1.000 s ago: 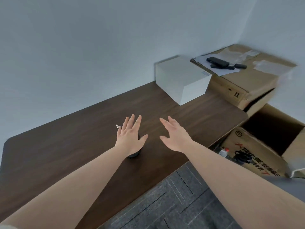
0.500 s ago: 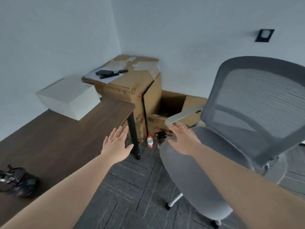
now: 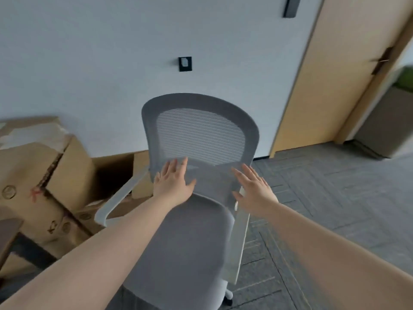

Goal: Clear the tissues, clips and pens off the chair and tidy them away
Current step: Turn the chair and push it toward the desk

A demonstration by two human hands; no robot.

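A grey office chair (image 3: pixel 190 238) with a mesh back and white armrests stands right in front of me. Its seat shows bare grey fabric; I see no tissues, clips or pens on it. My left hand (image 3: pixel 173 183) is stretched out, fingers spread and empty, over the low part of the chair back. My right hand (image 3: pixel 253 190) is also spread and empty, hovering beside the right armrest (image 3: pixel 240 238). Whether either hand touches the chair I cannot tell.
Cardboard boxes (image 3: pixel 33 180) are stacked at the left, one open box (image 3: pixel 114 168) behind the left armrest. A corner of the dark wooden table (image 3: pixel 9 231) shows at the far left. A white wall is behind the chair, a wooden door (image 3: pixel 324 90) at right, grey carpet below.
My view has swung right from the table to the chair, which now faces me squarely. Both empty hands have moved from over the table to over the chair back and armrest.
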